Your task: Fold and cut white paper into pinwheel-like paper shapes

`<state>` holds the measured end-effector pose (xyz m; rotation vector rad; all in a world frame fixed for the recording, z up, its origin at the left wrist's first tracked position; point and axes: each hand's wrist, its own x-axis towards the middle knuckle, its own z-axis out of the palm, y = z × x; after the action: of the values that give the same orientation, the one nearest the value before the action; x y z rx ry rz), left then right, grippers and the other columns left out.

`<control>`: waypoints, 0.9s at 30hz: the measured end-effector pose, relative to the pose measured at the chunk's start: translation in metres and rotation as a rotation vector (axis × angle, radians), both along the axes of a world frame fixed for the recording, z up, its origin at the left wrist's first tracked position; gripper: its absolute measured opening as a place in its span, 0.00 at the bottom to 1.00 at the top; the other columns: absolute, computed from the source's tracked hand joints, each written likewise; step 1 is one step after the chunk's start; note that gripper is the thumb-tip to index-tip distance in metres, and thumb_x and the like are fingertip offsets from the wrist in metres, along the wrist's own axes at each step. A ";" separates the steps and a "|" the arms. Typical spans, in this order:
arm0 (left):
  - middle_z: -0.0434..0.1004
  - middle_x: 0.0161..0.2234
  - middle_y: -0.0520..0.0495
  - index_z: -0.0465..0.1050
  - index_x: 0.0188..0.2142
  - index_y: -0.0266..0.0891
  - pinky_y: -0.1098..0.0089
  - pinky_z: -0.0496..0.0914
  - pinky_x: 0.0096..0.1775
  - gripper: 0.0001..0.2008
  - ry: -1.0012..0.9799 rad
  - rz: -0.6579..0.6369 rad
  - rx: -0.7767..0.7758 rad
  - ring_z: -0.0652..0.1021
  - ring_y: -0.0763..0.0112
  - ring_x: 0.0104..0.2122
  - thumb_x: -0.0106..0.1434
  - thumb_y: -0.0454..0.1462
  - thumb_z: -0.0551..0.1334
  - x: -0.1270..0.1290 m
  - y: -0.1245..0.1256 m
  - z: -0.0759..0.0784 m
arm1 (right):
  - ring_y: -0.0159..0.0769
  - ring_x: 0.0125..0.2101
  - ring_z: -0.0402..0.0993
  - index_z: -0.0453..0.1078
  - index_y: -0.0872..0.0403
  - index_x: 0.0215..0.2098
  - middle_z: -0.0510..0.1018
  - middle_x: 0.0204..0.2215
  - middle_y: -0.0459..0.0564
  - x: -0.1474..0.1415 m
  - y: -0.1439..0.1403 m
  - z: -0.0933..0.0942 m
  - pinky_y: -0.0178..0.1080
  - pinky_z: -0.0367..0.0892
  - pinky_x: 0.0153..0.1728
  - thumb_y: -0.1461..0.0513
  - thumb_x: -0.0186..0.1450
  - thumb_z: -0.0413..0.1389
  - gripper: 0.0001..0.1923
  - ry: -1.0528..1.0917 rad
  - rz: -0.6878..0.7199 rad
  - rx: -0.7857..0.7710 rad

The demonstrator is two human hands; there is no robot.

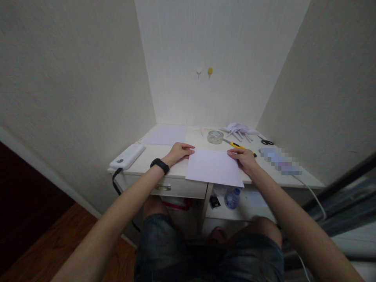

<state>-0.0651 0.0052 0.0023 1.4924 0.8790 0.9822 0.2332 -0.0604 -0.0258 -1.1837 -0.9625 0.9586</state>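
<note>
White paper sheet (214, 167) overhanging desk edge (176, 172) — both hands flat

Far on the desk (194, 137): tape roll (215, 136), yellow cutter (238, 147), scissors (266, 141), crumpled paper scraps (239, 129); power bank (127, 156) at left edge, water bottle (232, 197) on shelf below.

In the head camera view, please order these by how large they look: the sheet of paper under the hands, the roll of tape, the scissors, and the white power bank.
1. Sheet of paper, clearly largest.
2. White power bank.
3. Roll of tape and scissors: they look about alike, and both lie farther from the camera, so I would not rank them.
</note>
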 end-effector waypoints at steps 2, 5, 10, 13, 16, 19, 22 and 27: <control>0.80 0.28 0.46 0.81 0.39 0.33 0.72 0.71 0.33 0.11 0.051 -0.011 0.044 0.75 0.76 0.26 0.54 0.29 0.71 0.000 0.000 0.000 | 0.35 0.23 0.70 0.80 0.55 0.27 0.78 0.22 0.48 0.000 0.000 0.000 0.39 0.65 0.26 0.59 0.35 0.74 0.20 -0.004 0.003 -0.004; 0.81 0.28 0.45 0.82 0.37 0.33 0.72 0.70 0.32 0.09 0.098 -0.014 0.076 0.75 0.75 0.26 0.55 0.29 0.70 0.000 0.001 0.000 | 0.35 0.24 0.71 0.80 0.55 0.26 0.79 0.22 0.49 0.000 0.000 0.001 0.40 0.66 0.27 0.60 0.36 0.74 0.19 0.019 -0.004 -0.009; 0.81 0.28 0.44 0.82 0.32 0.34 0.71 0.71 0.32 0.05 0.101 -0.017 0.103 0.75 0.74 0.26 0.53 0.31 0.71 0.000 0.004 -0.003 | 0.36 0.25 0.72 0.80 0.55 0.25 0.80 0.24 0.49 0.001 0.000 0.001 0.40 0.67 0.29 0.60 0.36 0.74 0.18 0.017 -0.012 -0.027; 0.81 0.28 0.43 0.83 0.32 0.34 0.71 0.69 0.30 0.06 0.151 -0.039 0.131 0.74 0.74 0.25 0.54 0.34 0.71 0.000 0.006 -0.004 | 0.36 0.26 0.72 0.80 0.55 0.26 0.81 0.24 0.50 0.002 0.001 0.001 0.40 0.67 0.29 0.60 0.37 0.73 0.18 0.006 0.004 -0.035; 0.83 0.31 0.42 0.83 0.35 0.35 0.70 0.69 0.32 0.09 0.236 -0.105 0.174 0.75 0.72 0.26 0.54 0.36 0.72 0.004 0.009 -0.003 | 0.37 0.25 0.72 0.80 0.55 0.26 0.81 0.24 0.50 0.002 0.001 0.001 0.40 0.67 0.29 0.60 0.37 0.73 0.17 -0.003 0.012 -0.043; 0.84 0.35 0.41 0.83 0.38 0.36 0.68 0.71 0.37 0.11 0.287 -0.203 0.257 0.78 0.68 0.31 0.54 0.37 0.72 0.014 0.009 -0.001 | 0.36 0.25 0.72 0.80 0.55 0.25 0.80 0.23 0.49 0.003 0.001 0.002 0.40 0.67 0.28 0.60 0.36 0.74 0.17 -0.005 0.015 -0.056; 0.84 0.37 0.41 0.83 0.40 0.36 0.68 0.71 0.39 0.12 0.315 -0.264 0.292 0.79 0.66 0.34 0.55 0.38 0.71 0.025 0.008 -0.001 | 0.35 0.24 0.72 0.80 0.55 0.26 0.80 0.22 0.48 0.004 0.002 0.003 0.38 0.67 0.27 0.60 0.37 0.73 0.17 -0.017 -0.001 -0.069; 0.84 0.37 0.42 0.83 0.39 0.36 0.67 0.72 0.40 0.11 0.341 -0.252 0.298 0.80 0.66 0.34 0.56 0.36 0.70 0.034 0.004 -0.001 | 0.34 0.25 0.74 0.79 0.56 0.27 0.81 0.23 0.47 0.005 0.003 0.003 0.36 0.69 0.28 0.63 0.38 0.73 0.17 0.010 -0.022 -0.069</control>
<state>-0.0309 0.0088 0.0011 2.0128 0.7776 0.7032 0.2384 -0.0572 -0.0226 -1.2443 -0.9130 0.9857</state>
